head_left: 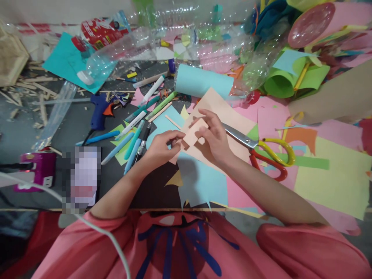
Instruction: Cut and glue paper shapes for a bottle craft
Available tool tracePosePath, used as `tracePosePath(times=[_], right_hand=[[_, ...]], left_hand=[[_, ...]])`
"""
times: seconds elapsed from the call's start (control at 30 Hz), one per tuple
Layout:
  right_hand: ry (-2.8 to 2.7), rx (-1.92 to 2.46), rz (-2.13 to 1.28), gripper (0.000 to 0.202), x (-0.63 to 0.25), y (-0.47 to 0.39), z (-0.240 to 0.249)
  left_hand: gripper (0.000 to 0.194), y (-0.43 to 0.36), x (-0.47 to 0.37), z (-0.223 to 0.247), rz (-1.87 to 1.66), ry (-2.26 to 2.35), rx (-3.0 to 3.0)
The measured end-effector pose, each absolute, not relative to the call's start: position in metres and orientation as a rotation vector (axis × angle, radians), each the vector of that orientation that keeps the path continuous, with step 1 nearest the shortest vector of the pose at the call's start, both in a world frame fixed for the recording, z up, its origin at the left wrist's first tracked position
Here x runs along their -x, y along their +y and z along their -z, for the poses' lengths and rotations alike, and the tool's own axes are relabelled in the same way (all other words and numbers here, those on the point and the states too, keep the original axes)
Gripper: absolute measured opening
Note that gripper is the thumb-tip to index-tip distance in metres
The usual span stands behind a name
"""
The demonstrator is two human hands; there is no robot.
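Observation:
Between both hands is a small piece of peach paper [195,133], partly folded or curled at its left end. My left hand [165,146] pinches that left end between thumb and fingertips. On the other side, my right hand [213,135] grips the paper's right edge with the thumb in front and fingers behind. Beneath them lies a larger peach sheet [232,112], overlapping a light blue sheet [200,182]. Scissors [261,149] with a yellow and a red handle rest just right of my right hand, blades partly on the peach sheet.
Several markers [135,133] lie left of my hands, beside a blue glue gun [99,110]. A bottle wrapped in light blue paper [203,81] lies behind. Clear plastic bottles [122,50] line the back. A phone [84,176] and a white cable [107,232] are at left.

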State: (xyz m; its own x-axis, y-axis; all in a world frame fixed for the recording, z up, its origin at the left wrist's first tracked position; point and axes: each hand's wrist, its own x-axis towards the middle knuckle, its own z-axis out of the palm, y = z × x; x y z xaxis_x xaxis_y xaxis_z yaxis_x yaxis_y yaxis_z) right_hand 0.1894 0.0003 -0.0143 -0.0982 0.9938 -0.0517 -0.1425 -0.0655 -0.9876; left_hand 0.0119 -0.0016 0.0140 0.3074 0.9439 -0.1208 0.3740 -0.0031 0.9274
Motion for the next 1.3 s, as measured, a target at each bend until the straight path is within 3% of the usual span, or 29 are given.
tracePosePath(times=[0.17,0.37,0.5,0.73,0.83,0.93,1.3], right_hand=[[-1.153,1.063,-1.39,0.025,-0.19,0.001,0.013],[-0.787,1.04,-1.485,0.023,-0.191,0.006,0.012],[-0.778,1.012,-1.459,0.014,-0.192,0.007,0.009],[-1.062,0.739,-1.874,0.041,-0.189,-0.008,0.006],[-1.043,0.682,-1.911,0.054,-0.187,-0.01,0.006],[-0.993,0.757,-1.946,0.049,-0.186,-0.01,0.006],[-1.636,0.854,-1.347,0.009,-0.19,-0.008,0.013]], left_hand=[[0.009,0.002,-0.009,-0.011,-0.776,1.159,-1.434],[0.039,0.007,-0.008,-0.006,-0.936,1.107,-1.138],[0.042,0.011,-0.006,0.001,-1.089,1.138,-1.044],[0.058,0.018,0.003,0.017,-1.325,1.119,-1.127],[0.048,0.017,0.001,0.017,-1.37,1.114,-1.23],[0.04,0.012,-0.003,0.013,-1.368,1.125,-1.334],[0.036,-0.004,-0.01,0.011,-1.253,1.119,-1.622]])
